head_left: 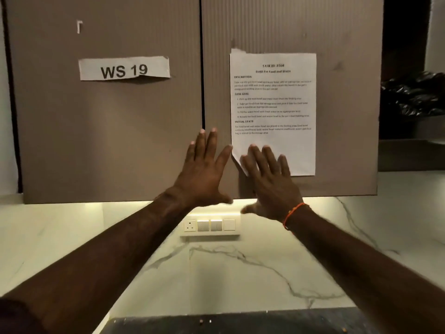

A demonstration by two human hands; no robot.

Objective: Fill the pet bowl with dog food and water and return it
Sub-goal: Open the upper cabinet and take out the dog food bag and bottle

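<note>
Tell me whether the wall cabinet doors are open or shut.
Shut. Both cabinet doors sit flush in one plane with only a thin dark seam between them; the left hand and right hand are spread flat before them.

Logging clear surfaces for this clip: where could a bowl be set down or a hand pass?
The dark counter at the bottom edge shows only small crumbs between the forearms. A hand could pass beneath the cabinet, beside the switch panel. It is crowded at the cabinet seam, where the left hand and right hand spread over the task sheet.

Both forearms are bare; the right hand [269, 179] has an orange thread band [292, 213] at its wrist.
</note>
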